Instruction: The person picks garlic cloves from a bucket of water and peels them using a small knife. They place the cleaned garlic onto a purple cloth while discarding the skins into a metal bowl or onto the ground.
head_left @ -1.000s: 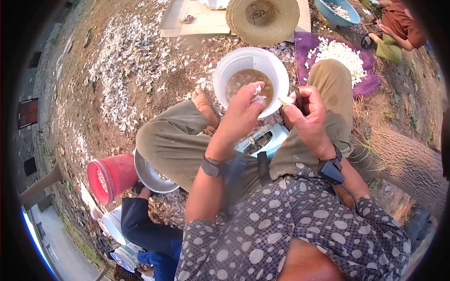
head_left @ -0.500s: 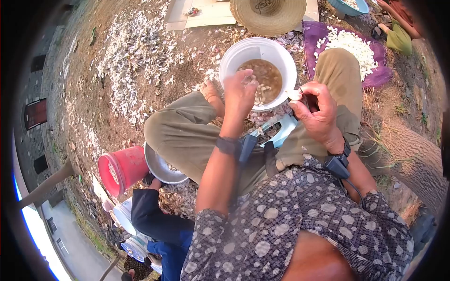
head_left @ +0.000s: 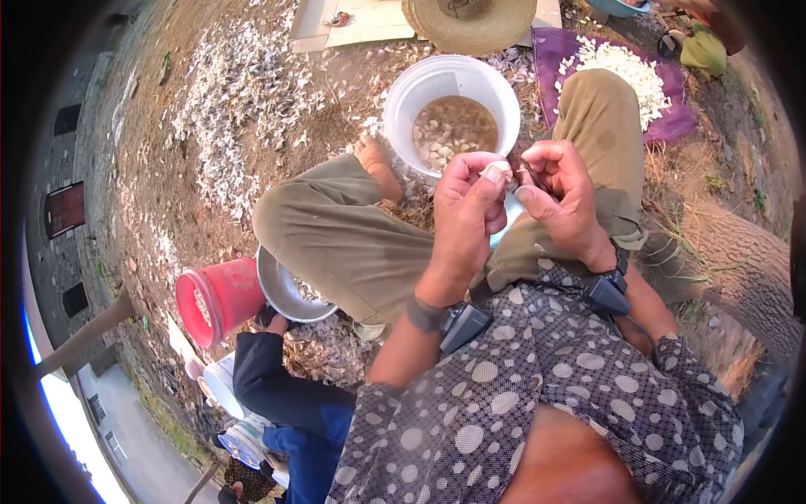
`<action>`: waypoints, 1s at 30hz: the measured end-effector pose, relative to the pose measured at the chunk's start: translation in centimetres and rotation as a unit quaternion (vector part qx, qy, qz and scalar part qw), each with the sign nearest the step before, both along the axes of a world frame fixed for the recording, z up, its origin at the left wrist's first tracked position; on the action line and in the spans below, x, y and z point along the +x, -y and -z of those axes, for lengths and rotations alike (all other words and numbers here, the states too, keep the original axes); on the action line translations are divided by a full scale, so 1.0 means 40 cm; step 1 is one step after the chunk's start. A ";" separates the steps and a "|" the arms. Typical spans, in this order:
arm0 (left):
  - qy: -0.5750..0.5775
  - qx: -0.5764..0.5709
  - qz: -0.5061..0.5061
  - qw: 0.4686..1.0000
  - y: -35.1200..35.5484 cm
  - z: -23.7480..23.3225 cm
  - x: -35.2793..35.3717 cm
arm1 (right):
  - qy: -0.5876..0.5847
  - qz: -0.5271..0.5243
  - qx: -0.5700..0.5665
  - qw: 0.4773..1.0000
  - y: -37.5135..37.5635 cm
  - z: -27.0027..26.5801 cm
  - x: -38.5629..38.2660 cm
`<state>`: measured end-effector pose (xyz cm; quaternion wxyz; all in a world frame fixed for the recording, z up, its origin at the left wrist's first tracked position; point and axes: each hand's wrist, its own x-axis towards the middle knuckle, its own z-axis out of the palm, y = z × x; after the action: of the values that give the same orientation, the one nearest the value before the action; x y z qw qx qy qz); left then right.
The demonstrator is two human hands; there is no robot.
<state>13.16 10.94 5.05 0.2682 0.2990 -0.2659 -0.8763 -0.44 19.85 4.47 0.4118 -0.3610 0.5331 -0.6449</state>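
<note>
In front of my lap, my left hand (head_left: 472,197) is closed in a pinch on a pale garlic clove (head_left: 500,167). Close beside it my right hand (head_left: 564,195) is also pinched; a thin dark thing shows between its fingers, too small to make out. The fingertips of the two hands nearly meet at the near rim of a white bucket (head_left: 396,126). Unpeeled-looking cloves (head_left: 441,144) lie in the brownish water inside it. Part of a light blue thing (head_left: 509,220) shows beneath my hands, mostly covered.
Peeled white cloves (head_left: 620,76) lie on a purple sheet (head_left: 546,63) at the upper right. A straw hat (head_left: 470,29) rests beyond the bucket. A red bucket (head_left: 235,294) and metal basin (head_left: 277,290) stand left, near another person's dark sleeve (head_left: 281,370). Skins (head_left: 239,92) litter the ground.
My left hand has moved from over the white bucket toward me and right, up against my right hand, and now pinches a clove. My right hand stays in nearly the same place.
</note>
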 end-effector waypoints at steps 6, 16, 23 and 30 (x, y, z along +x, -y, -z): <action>-0.003 -0.020 0.022 1.000 -0.002 0.003 0.027 | 0.049 -0.021 0.048 0.997 -0.014 0.004 0.021; -0.032 0.030 -0.029 0.999 -0.039 0.023 0.018 | -0.052 -0.025 0.033 0.998 -0.002 0.019 0.049; 0.013 -0.012 -0.083 0.996 -0.039 0.033 0.025 | -0.094 -0.029 0.014 0.995 0.012 0.030 0.074; 0.021 -0.061 -0.171 0.983 -0.028 0.053 -0.018 | -0.218 0.035 -0.010 0.975 0.046 0.058 0.095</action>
<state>12.45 12.04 2.92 0.4263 0.3413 -0.2695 -0.7932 3.35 18.01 2.16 0.2594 -0.4785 0.6156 -0.5700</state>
